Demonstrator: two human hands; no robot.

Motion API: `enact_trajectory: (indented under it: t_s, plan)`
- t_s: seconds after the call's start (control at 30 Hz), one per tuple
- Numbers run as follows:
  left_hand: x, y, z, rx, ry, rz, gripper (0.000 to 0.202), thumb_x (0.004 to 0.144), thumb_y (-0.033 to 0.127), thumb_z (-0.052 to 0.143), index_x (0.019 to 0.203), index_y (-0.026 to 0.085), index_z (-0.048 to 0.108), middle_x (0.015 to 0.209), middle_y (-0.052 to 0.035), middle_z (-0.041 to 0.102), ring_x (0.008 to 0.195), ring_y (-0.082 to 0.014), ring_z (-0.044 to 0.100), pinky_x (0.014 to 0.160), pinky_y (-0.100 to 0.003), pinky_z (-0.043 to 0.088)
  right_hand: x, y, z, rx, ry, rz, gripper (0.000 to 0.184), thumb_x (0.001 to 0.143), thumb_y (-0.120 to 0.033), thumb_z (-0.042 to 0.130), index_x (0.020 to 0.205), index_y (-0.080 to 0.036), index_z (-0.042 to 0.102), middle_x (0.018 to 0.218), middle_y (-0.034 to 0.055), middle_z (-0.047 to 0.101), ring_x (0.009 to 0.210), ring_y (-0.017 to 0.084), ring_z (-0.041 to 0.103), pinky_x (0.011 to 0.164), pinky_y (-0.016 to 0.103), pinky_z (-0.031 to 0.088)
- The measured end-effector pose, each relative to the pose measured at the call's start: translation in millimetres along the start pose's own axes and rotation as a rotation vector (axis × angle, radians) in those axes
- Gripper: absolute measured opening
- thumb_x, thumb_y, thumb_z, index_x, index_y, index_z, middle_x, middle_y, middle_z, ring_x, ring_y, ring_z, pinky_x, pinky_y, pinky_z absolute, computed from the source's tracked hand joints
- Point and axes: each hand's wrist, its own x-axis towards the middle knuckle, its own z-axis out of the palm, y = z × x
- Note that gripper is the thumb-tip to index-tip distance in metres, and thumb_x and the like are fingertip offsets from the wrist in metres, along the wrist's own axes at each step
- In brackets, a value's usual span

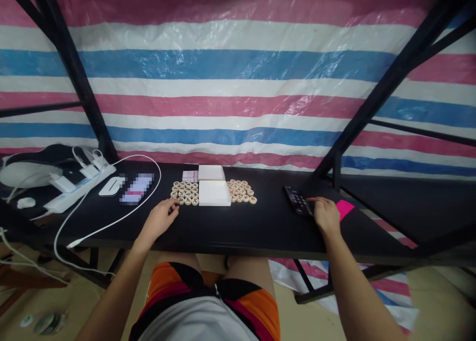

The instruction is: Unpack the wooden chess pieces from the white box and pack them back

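Note:
My left hand (162, 217) rests on the table's front left part, loosely curved, with a gap between thumb and index finger. Its fingertips are at the lower left corner of a block of xiangqi pieces (185, 193) with dark characters; whether they touch a piece is hard to tell. A white open box (214, 193) stands between these and a second group of xiangqi pieces (241, 191) with red characters. Over on the right, my right hand (326, 215) stretches its index finger onto a black calculator-like device (297, 200) with a grid of keys. Its other fingers are bent.
Behind the dark pieces lies a small pinkish printed stack (190, 176). A pink sheet (345, 209) is beside my right hand. A phone (137, 189), a white cable (122, 214) and a power strip (80, 187) occupy the left. Black metal posts (74, 68) frame the black table (245, 227).

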Motion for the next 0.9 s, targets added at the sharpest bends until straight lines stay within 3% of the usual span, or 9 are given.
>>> enact_trajectory:
  t_s: [0.17,0.3,0.43,0.9]
  plan:
    - [-0.2,-2.4,1.9,-0.008,0.003,0.004,0.026,0.085,0.028,0.045,0.099,0.020,0.064,0.082,-0.0037,0.063,0.082,-0.0196,0.060,0.078,-0.031,0.046,-3.1,-10.2,-5.4,0.002,-0.078,0.035,0.045,0.075,-0.032,0.031,0.080,-0.014,0.072,0.105,0.0145,0.064,0.108,0.029,0.055,0.098,0.042,0.042]
    - [0.5,-5.9,4.2,-0.005,-0.006,-0.002,0.025,0.085,0.029,0.045,0.100,0.020,0.063,0.082,-0.0037,0.063,0.082,-0.0197,0.060,0.079,-0.031,0.046,-3.5,-12.6,-8.4,0.016,-0.022,0.023,0.045,0.073,-0.029,0.029,0.081,-0.014,0.070,0.100,0.0151,0.066,0.108,0.030,0.054,0.097,0.042,0.042]
    - [1.1,-6.3,4.3,-0.011,-0.007,-0.001,0.026,0.085,0.029,0.045,0.100,0.019,0.063,0.083,-0.0041,0.063,0.082,-0.0198,0.060,0.080,-0.031,0.046,-3.7,-11.3,-9.9,-0.007,-0.058,0.067,0.048,0.072,-0.029,0.026,0.083,-0.011,0.069,0.102,0.0168,0.066,0.107,0.032,0.054,0.095,0.045,0.041]
    - [1.0,-6.9,5.1,-0.017,-0.014,-0.024,0.026,0.084,0.030,0.045,0.100,0.021,0.064,0.082,-0.0037,0.063,0.079,-0.0190,0.058,0.079,-0.032,0.046,0.0,-0.3,-0.3,-0.014,-0.047,-0.009,0.049,0.073,-0.033,0.027,0.086,-0.016,0.071,0.101,0.0130,0.068,0.104,0.028,0.057,0.093,0.041,0.044]
